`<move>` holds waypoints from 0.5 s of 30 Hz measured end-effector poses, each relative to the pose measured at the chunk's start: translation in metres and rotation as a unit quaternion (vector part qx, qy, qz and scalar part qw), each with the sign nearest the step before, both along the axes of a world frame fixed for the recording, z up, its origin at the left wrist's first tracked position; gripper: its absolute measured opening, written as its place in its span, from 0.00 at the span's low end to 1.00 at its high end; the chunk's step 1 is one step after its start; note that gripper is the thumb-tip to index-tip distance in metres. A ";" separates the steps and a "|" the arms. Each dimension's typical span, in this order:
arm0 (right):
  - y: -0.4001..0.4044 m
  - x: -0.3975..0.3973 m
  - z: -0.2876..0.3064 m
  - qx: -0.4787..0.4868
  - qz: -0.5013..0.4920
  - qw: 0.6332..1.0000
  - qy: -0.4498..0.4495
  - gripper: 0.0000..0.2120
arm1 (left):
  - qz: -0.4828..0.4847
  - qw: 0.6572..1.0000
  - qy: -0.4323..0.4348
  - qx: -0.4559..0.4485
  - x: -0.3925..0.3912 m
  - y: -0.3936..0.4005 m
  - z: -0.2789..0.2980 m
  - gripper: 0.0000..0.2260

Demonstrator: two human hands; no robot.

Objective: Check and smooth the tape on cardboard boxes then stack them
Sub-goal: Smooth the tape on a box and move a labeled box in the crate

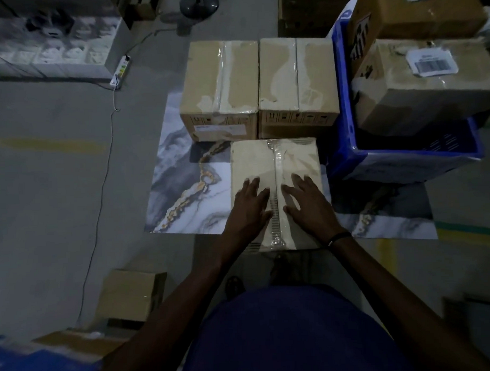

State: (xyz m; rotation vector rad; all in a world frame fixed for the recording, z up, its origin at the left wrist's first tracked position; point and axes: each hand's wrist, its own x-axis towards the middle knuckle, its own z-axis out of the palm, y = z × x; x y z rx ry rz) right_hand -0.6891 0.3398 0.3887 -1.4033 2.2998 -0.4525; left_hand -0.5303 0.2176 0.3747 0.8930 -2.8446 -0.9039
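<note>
Cardboard, pale and creased, forms the near box (275, 167) lying on a marble-patterned sheet (180, 187) spread over the grey floor (57, 178). A strip of clear tape (278, 189) runs down the middle seam of its top, wrinkled at both ends. The left hand (250, 204) lies flat on the top just left of that seam, fingers straight and slightly spread, thumb reaching toward the tape. The right hand (308, 199) lies flat just right of the seam in the same way, fingers splayed and pointing away from the body, holding nothing; a dark band (338, 237) circles its wrist. Both palms press on the cardboard, with the tape running between them.

Beyond this box, two more taped boxes stand side by side and touching: the left taped box (221, 86) and the right taped box (297, 80), each with tape along its top seam. To the right a blue plastic crate (344, 120) holds a labelled carton (423, 82), with another carton (415, 10) stacked above it. A small brown box (128, 295) sits on the floor near the person's left arm, and a white power strip (120, 71) lies farther off with its cord trailing.
</note>
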 end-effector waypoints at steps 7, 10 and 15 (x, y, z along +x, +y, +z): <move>0.036 0.031 -0.010 0.006 -0.011 1.000 -0.018 0.29 | -0.014 0.999 0.029 0.008 0.033 0.032 -0.004 0.28; 0.036 0.033 -0.012 0.006 -0.025 0.999 -0.025 0.28 | -0.013 1.000 0.022 0.012 0.031 0.031 -0.004 0.29; 0.055 0.046 -0.012 -0.006 -0.026 0.999 -0.036 0.29 | -0.031 0.999 0.010 0.015 0.035 0.050 -0.003 0.31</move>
